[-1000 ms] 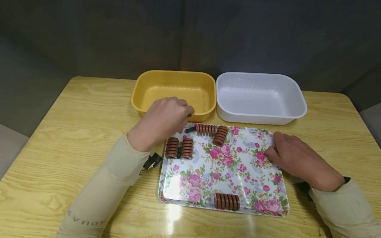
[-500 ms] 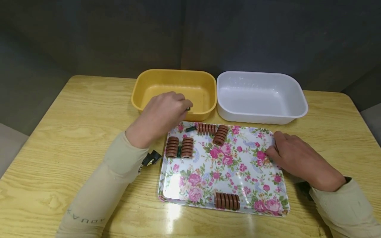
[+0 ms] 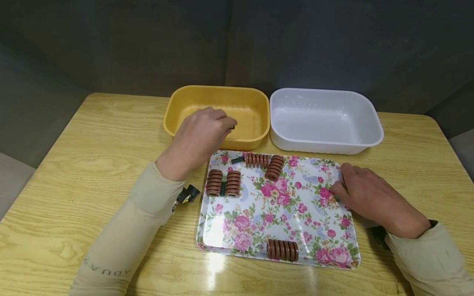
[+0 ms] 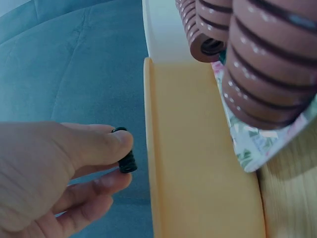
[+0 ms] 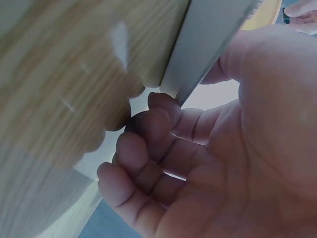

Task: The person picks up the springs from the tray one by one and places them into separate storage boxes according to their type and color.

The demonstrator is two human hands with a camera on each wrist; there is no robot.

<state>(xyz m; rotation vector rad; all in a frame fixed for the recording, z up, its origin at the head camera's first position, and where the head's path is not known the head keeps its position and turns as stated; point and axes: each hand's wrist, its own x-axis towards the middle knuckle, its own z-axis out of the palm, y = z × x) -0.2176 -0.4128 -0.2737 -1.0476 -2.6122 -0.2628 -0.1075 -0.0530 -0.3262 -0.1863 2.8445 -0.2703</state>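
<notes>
My left hand (image 3: 200,133) is over the near side of the yellow bin (image 3: 218,93), pinching a small dark green spring (image 4: 128,161) between thumb and fingers. My right hand (image 3: 374,197) grips the right edge of the floral tray (image 3: 296,213), thumb on top; in the right wrist view its fingers curl beneath the edge. On the tray's left part, a green spring (image 3: 223,188) lies between two thick brown springs (image 3: 233,183). Along the far edge lie another green spring (image 3: 238,160), a brown spring (image 3: 257,160) and a tilted brown one (image 3: 274,168).
Beside the yellow bin stands a white bin (image 3: 326,144), both behind the tray on the wooden table (image 3: 111,156). One more brown spring (image 3: 282,250) lies at the tray's near edge. A dark wall (image 3: 229,45) rises behind the table.
My left hand has moved away from me and slightly left, carrying the small green spring from near the tray's far edge to over the yellow bin. The right hand stays put.
</notes>
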